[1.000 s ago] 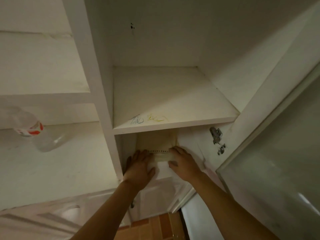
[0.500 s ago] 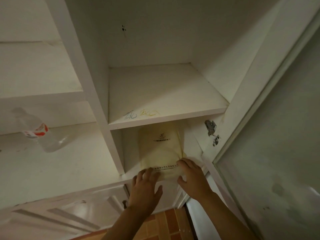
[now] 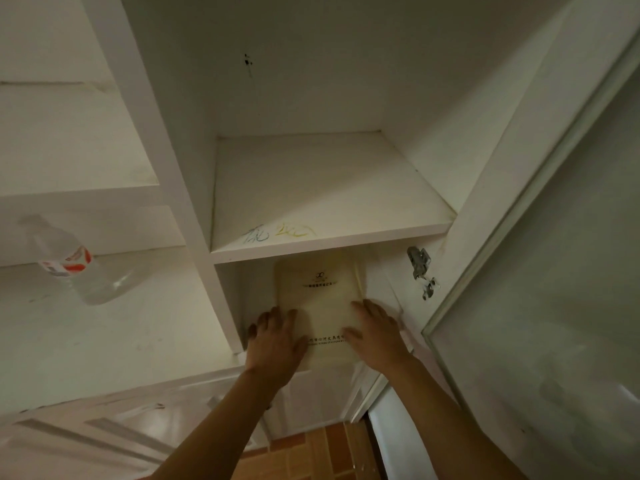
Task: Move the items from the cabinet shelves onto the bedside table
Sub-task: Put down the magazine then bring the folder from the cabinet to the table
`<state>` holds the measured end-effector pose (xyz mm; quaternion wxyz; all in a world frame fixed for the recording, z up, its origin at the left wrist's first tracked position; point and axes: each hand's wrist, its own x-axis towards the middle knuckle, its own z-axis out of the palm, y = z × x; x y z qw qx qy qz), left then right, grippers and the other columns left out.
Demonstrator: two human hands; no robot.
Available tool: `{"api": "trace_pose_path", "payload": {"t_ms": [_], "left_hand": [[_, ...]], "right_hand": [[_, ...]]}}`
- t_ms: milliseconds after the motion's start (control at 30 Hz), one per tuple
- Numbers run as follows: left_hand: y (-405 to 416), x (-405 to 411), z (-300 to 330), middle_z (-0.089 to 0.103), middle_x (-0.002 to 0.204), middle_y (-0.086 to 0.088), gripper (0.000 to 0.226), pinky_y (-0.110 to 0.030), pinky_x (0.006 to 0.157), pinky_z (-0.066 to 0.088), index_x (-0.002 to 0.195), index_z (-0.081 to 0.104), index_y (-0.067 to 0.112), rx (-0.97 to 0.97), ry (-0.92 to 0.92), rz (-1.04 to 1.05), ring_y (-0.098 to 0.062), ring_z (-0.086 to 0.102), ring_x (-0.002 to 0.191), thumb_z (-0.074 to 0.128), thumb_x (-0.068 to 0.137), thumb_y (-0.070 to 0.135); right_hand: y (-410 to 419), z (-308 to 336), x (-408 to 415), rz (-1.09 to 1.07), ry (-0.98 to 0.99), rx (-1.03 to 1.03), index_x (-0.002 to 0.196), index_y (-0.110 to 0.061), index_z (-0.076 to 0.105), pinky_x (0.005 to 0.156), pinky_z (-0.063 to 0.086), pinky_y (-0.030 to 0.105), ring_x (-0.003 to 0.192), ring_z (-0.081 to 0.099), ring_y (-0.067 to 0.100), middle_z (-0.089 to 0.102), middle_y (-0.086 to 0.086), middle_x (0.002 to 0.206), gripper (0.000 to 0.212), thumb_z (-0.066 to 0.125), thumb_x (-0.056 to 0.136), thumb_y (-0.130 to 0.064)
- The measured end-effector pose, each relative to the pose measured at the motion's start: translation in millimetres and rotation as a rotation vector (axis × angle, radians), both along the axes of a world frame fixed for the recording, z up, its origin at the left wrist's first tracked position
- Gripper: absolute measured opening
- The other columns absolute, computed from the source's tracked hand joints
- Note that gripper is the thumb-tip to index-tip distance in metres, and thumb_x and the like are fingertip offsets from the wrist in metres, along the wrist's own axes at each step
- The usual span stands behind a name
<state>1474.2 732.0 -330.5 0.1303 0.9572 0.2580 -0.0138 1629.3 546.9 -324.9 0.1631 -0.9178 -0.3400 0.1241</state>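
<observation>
A pale yellow folder (image 3: 320, 299) with dark printed lettering lies flat on the lower shelf of the white cabinet's right compartment, its near edge at the shelf front. My left hand (image 3: 275, 342) rests flat on its near left corner, fingers spread. My right hand (image 3: 375, 332) presses on its near right side, thumb on top; whether the fingers curl under the edge is hidden. A clear plastic bottle (image 3: 74, 263) with a red and white label lies on its side on the left compartment's shelf.
A bare shelf (image 3: 325, 188) with blue and yellow scribbles sits just above the folder. The frosted glass cabinet door (image 3: 554, 271) stands open at the right, its metal hinge (image 3: 420, 266) beside the folder. Lower cabinet doors and orange floor tiles (image 3: 322, 452) lie below.
The folder has slid forward out from under the upper shelf, so its printed cover shows. Both hands came back toward the shelf front with it, and the view tilted down.
</observation>
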Motion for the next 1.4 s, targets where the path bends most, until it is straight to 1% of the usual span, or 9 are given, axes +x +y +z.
{"api": "trace_pose_path", "payload": {"t_ms": [100,367,567,767,900,1033,1200,1267,1400], "left_hand": [[-5,-7,-7,0.032,0.159,-0.010,0.068,-0.053,0.120,0.027,0.154,0.027,0.031,0.019,-0.042,-0.005,-0.033,0.028,0.146,0.030,0.097,0.068],[-37,-43,-17,0.044,0.151,-0.007,0.066,-0.046,0.116,0.037,0.147,0.042,0.031,0.016,-0.203,0.007,-0.029,0.041,0.137,0.034,0.093,0.068],[-43,-57,-14,0.050,0.121,0.002,0.060,-0.037,0.093,0.049,0.142,0.045,0.026,0.029,-0.190,0.056,-0.019,0.050,0.107,0.040,0.095,0.062],[-40,-58,-14,0.050,0.115,0.005,0.064,-0.038,0.084,0.055,0.149,0.024,0.035,-0.103,-0.173,0.120,-0.015,0.056,0.101,0.031,0.095,0.068],[-45,-48,-13,0.057,0.104,0.009,0.063,-0.033,0.069,0.048,0.148,0.020,0.041,-0.138,-0.174,0.117,-0.012,0.060,0.087,0.031,0.094,0.070],[-54,-50,-21,0.052,0.100,0.012,0.063,-0.026,0.058,0.045,0.147,0.020,0.046,-0.247,-0.199,0.105,-0.008,0.055,0.076,0.025,0.091,0.075],[-61,-61,-30,0.051,0.117,0.011,0.061,-0.027,0.063,0.054,0.148,0.021,0.048,-0.376,-0.259,0.140,-0.009,0.061,0.083,0.043,0.095,0.067],[-64,-67,-31,0.049,0.123,0.014,0.062,-0.025,0.067,0.054,0.149,0.021,0.048,-0.406,-0.263,0.152,-0.006,0.061,0.085,0.047,0.095,0.064],[-70,-79,-32,0.044,0.125,0.020,0.061,-0.036,0.080,0.059,0.147,0.026,0.050,-0.479,-0.304,0.176,-0.008,0.062,0.091,0.055,0.095,0.058]], "right_hand": [[-6,-11,-12,0.020,-0.035,0.065,0.152,-0.022,0.042,0.121,0.028,0.049,0.151,0.028,0.025,0.037,0.006,0.161,0.062,0.054,0.098,-0.052],[-33,-17,-40,-0.024,-0.058,0.201,0.143,-0.020,0.053,0.111,0.038,0.043,0.140,0.037,0.021,0.047,0.002,0.151,0.050,0.061,0.098,-0.041],[-37,-23,-54,-0.104,0.044,0.291,0.147,-0.021,0.051,0.112,0.045,0.040,0.138,0.032,0.019,0.033,0.000,0.162,0.050,0.063,0.100,-0.035],[-36,-24,-47,-0.083,0.178,0.317,0.156,-0.026,0.038,0.106,0.053,0.038,0.142,0.040,0.018,0.017,-0.006,0.167,0.063,0.063,0.101,-0.039],[-31,-15,-34,-0.086,0.180,0.304,0.154,-0.032,0.038,0.091,0.056,0.025,0.122,0.053,0.013,0.022,-0.008,0.157,0.064,0.068,0.097,-0.042],[-27,-15,-37,-0.057,0.179,0.326,0.150,-0.030,0.042,0.082,0.053,0.015,0.108,0.055,0.008,0.029,-0.005,0.146,0.062,0.071,0.095,-0.041],[-36,-21,-58,-0.082,0.316,0.396,0.145,-0.039,0.039,0.073,0.053,0.010,0.104,0.057,0.002,0.041,-0.009,0.133,0.059,0.071,0.095,-0.041],[-40,-24,-65,-0.086,0.363,0.414,0.145,-0.041,0.036,0.075,0.056,0.015,0.106,0.057,0.000,0.046,-0.008,0.131,0.061,0.071,0.095,-0.041],[-41,-22,-64,-0.074,0.435,0.424,0.145,-0.042,0.037,0.082,0.057,0.021,0.112,0.057,0.002,0.050,-0.010,0.134,0.064,0.075,0.093,-0.037]]}}
